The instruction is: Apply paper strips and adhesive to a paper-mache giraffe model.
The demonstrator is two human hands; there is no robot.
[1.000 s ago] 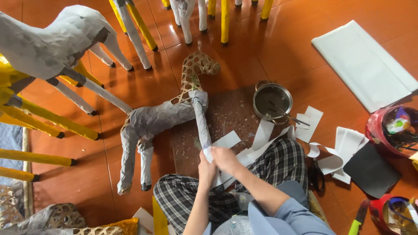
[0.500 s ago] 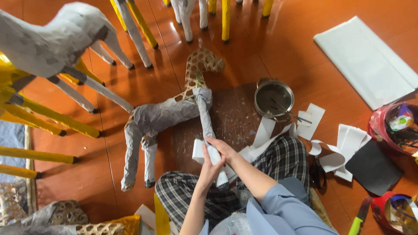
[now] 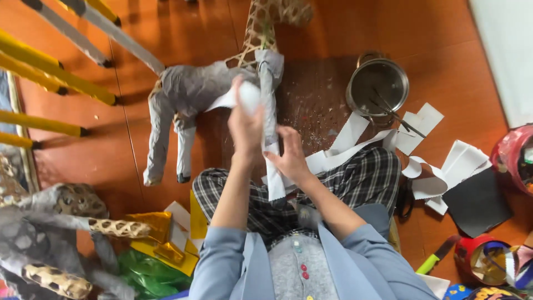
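Observation:
A grey paper-covered animal figure (image 3: pixel 186 91) on a woven bamboo frame lies on the orange floor in front of me. Its bare woven neck (image 3: pixel 258 28) points away from me. My left hand (image 3: pixel 245 125) is raised over its chest and grips a white paper strip (image 3: pixel 242 95). My right hand (image 3: pixel 288 161) presses on the long white strip (image 3: pixel 270 139) that runs down the figure's front leg towards my checked lap. Both arms wear light blue sleeves.
A metal pot (image 3: pixel 377 83) with sticks in it stands to the right, among loose white paper strips (image 3: pixel 422 125). A black sheet (image 3: pixel 477 203) and red tins (image 3: pixel 477 258) lie further right. Yellow and grey figure legs (image 3: pixel 61 78) cross the left. Another woven figure (image 3: pixel 61 239) sits at lower left.
The view has dropped closer to the figure. My left hand has risen with a piece of paper, and my right hand has moved onto the strip along the leg.

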